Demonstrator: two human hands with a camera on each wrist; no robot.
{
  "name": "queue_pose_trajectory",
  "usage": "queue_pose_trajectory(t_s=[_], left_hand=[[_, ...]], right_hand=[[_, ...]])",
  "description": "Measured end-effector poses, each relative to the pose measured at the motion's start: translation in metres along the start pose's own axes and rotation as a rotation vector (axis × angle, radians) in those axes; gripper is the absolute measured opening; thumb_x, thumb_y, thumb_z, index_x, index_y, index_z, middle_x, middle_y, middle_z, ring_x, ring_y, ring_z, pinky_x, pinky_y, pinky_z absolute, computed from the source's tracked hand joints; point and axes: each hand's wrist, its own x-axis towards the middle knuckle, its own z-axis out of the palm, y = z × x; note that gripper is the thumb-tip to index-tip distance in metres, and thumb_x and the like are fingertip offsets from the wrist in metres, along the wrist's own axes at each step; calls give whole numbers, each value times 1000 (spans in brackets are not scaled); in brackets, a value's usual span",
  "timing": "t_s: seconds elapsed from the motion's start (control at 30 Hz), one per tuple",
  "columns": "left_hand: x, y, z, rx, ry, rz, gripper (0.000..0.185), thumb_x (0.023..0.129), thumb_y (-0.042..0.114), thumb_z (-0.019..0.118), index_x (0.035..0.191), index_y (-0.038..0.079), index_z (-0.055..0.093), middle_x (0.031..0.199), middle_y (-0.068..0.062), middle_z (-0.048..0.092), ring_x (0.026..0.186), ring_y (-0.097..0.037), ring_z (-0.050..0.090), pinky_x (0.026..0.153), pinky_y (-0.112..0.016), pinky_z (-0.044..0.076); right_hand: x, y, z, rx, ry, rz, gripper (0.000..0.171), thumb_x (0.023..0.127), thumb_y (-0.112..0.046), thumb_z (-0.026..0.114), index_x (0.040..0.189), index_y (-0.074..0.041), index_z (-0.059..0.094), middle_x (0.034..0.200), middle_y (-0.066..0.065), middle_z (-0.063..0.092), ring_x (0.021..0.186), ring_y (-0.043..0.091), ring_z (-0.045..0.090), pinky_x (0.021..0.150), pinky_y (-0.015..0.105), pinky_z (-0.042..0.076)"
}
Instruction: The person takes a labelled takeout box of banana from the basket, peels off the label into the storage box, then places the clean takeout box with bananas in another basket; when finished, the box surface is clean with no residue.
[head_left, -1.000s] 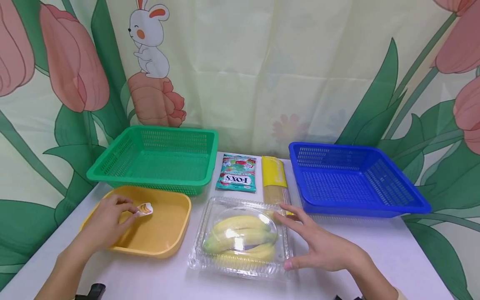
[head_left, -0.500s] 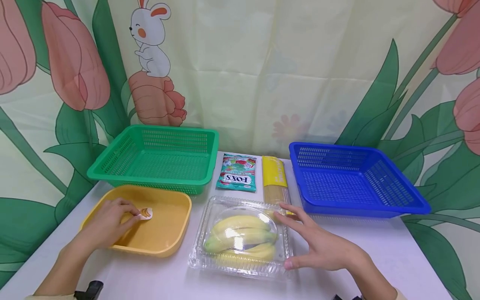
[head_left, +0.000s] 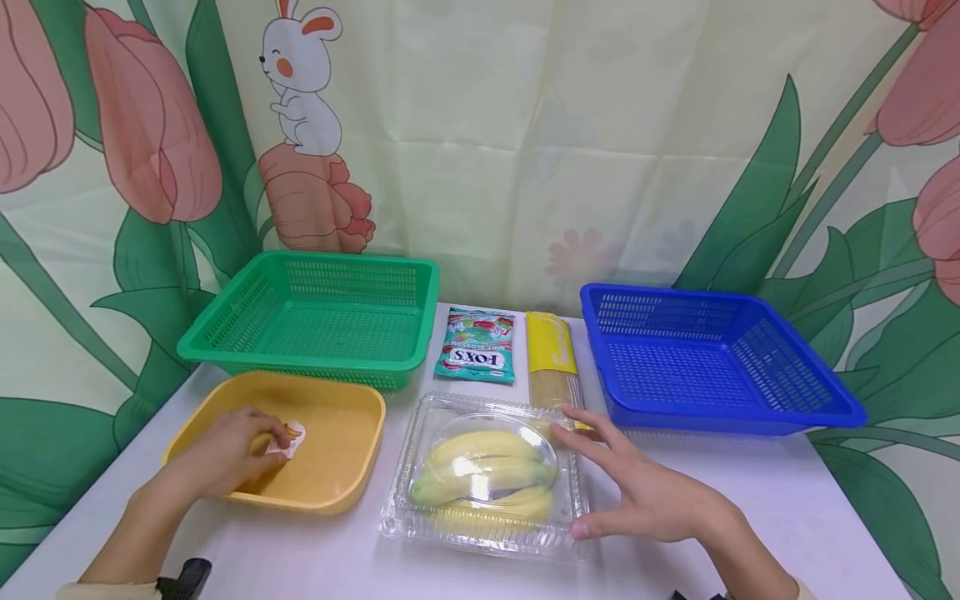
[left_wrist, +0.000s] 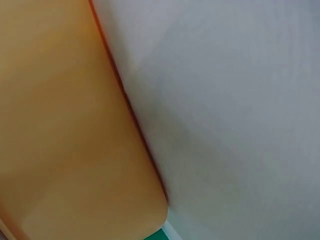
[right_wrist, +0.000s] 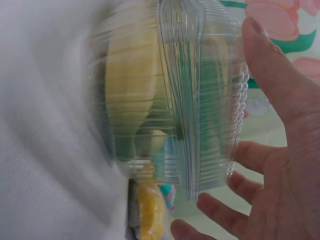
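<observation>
In the head view my left hand (head_left: 228, 454) reaches into the yellow basin (head_left: 352, 492), its thumb and fingers curled around the near edge of a small white banana-print sticker (head_left: 296, 435). Part of that sticker is hidden by the fingers. A clear plastic clamshell box (head_left: 397, 508) with a few bananas (head_left: 480, 477) inside sits closed in front of me. Along its right side my right hand (head_left: 645, 492) is spread, thumb at the near corner and fingertips at the lid's edge. The right wrist view shows this box (right_wrist: 215, 95) beside the spread fingers (right_wrist: 225, 212).
Behind the yellow basin stands a green basket (head_left: 330, 321). A blue basket (head_left: 690, 367) is at the back right. Between them lie a teal FOX'S candy bag (head_left: 478, 346) and a yellow-topped pack (head_left: 551, 354), its near end behind the box. A printed curtain (head_left: 465, 150) hangs behind the table.
My left hand has shifted slightly, its fingers curling more, and the sticker has turned from flat to tilted beside the thumb. The right hand stays at the box.
</observation>
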Motion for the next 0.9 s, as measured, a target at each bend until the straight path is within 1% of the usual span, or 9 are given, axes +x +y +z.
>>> queue_pose_trajectory(t_s=[0.17, 0.27, 0.4, 0.53, 0.63, 0.8, 0.9], left_hand=[[1, 1, 0, 7, -25, -7, 33, 81, 24, 87, 108, 14, 71, 124, -21, 61, 114, -45, 52, 99, -67, 42], [2, 2, -1, 20, -38, -11, 46, 79, 26, 88, 117, 8, 69, 128, -26, 58, 116, -49, 51, 100, -68, 41], [4, 3, -5, 30, -64, -39, 58, 78, 30, 89, 124, 1, 65, 130, -29, 56, 117, -50, 49, 101, -69, 40], [5, 3, -7, 34, -80, -55, 65, 78, 32, 89, 126, -3, 63, 130, -28, 56, 117, -49, 49, 102, -70, 40], [5, 2, -6, 41, -83, -45, 68, 76, 34, 90, 127, -3, 63, 129, -27, 57, 117, -48, 50, 102, -70, 41], [6, -1, -7, 60, -83, -16, 70, 76, 37, 90, 127, -3, 64, 125, -24, 59, 115, -46, 53, 101, -68, 43], [5, -3, -8, 70, -69, 6, 69, 78, 41, 88, 124, -3, 65, 123, -24, 61, 115, -46, 55, 101, -66, 44]], right_hand=[[0, 1, 1, 0, 2, -7, 99, 84, -56, 80, 164, -30, 28, 171, -6, 7, 152, 40, 23, 98, 62, 50], [-1, 2, 2, -10, 13, -20, 100, 83, -56, 80, 164, -29, 28, 171, -3, 8, 151, 41, 25, 98, 61, 50], [-1, 3, 2, -11, 22, -36, 101, 83, -56, 80, 164, -28, 27, 170, 4, 10, 150, 42, 26, 98, 61, 50], [-1, 2, 1, 4, 18, -36, 101, 84, -55, 80, 164, -27, 26, 171, 1, 8, 151, 41, 25, 99, 61, 49], [-1, 2, 1, 7, 18, -31, 101, 83, -55, 81, 164, -28, 26, 171, -3, 6, 151, 41, 24, 100, 61, 49], [-2, 3, 2, 14, 21, -30, 101, 83, -54, 81, 164, -28, 26, 171, 0, 7, 151, 41, 23, 100, 62, 48], [-1, 3, 2, 9, 21, -35, 101, 84, -55, 80, 164, -29, 26, 171, -2, 6, 152, 39, 23, 101, 61, 48]])
